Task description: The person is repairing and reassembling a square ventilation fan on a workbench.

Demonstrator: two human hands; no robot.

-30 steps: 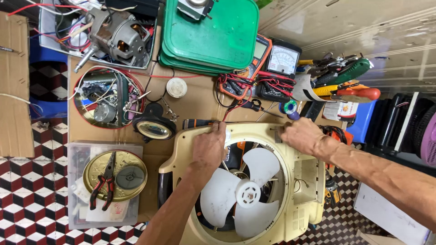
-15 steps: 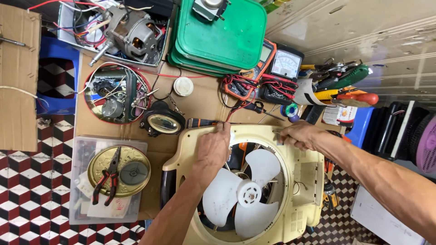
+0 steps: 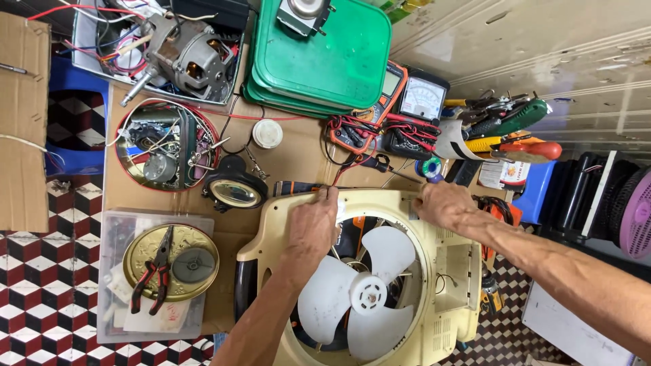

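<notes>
While both hands grip the cream fan housing (image 3: 434, 298) at its top rim, left hand (image 3: 313, 227) and right hand (image 3: 444, 203) with fingers curled over the edge, the white blade (image 3: 359, 295) remains mounted.

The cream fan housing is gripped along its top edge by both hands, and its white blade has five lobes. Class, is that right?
Not quite. The head view shows the white blade with three lobes, not five. The rest holds: the left hand and right hand grip the top edge of the cream fan housing.
</notes>
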